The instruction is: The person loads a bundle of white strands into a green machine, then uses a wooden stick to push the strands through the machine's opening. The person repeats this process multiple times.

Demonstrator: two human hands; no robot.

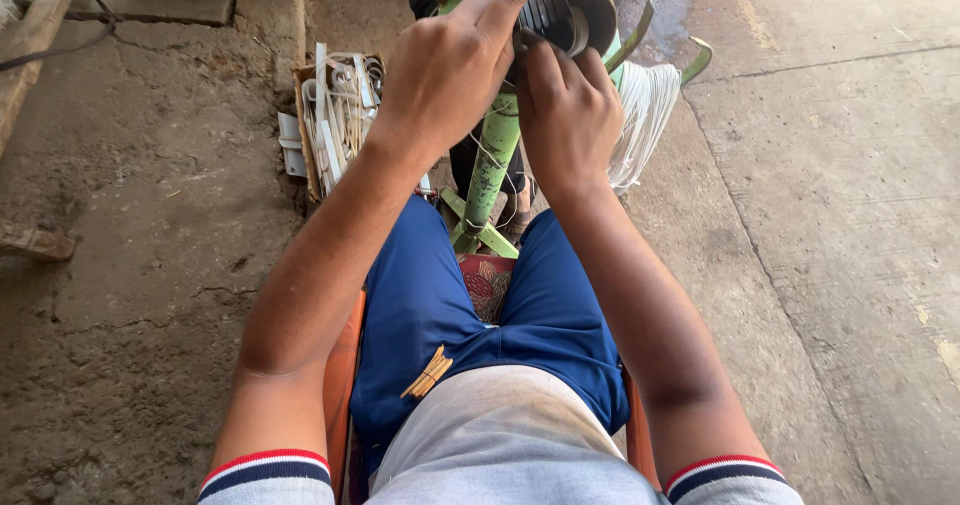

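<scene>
A box (335,115) of brown card stood on the floor (140,265) to the left of a green stand (492,165); it held white strips and looped white wire, packed upright. At the top of the stand sat a stator (570,10), a tan cylinder with a dark slotted bore. The left hand (450,65) was closed over the near side of the stator, index finger stretched up across its face. The right hand (565,105) pressed thumb and fingertips together at the lower rim of the bore; whether it pinched anything could not be told. A white coil (640,115) of fine wire hung just right of the stand, beside curved green prongs. Thin wooden sticks (428,373) lay on the lap, on blue shorts. The seat was orange-edged with a red patterned cushion (487,285). The floor was rough, cracked grey concrete, smoother and jointed to the right.
</scene>
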